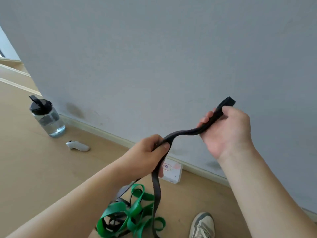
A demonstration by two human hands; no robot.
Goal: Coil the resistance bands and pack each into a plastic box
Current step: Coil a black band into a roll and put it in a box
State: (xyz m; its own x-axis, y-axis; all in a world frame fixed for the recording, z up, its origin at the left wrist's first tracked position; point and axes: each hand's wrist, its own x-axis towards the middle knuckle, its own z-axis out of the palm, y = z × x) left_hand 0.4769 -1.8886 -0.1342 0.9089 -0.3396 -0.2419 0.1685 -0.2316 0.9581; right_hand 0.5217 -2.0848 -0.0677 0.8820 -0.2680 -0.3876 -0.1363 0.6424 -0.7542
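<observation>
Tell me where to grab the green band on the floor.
Pinch the upstanding loop at the far end of the green band, coming from above. It stands clear of the floor, whereas lower down black band strands tangle through it.

Left hand (149,152) at centre, thumb and fingers pinching black band (185,131); right hand (228,133) higher, palm toward viewer, fingers curled round it; forearms bare, outstretched.

We see a black band (185,131) in our fingers (205,120), a green band (115,209) below them, and left of them a clear bottle (51,121) with a black lid (40,105) and a white remote (78,146), on tan floor (25,160).
</observation>
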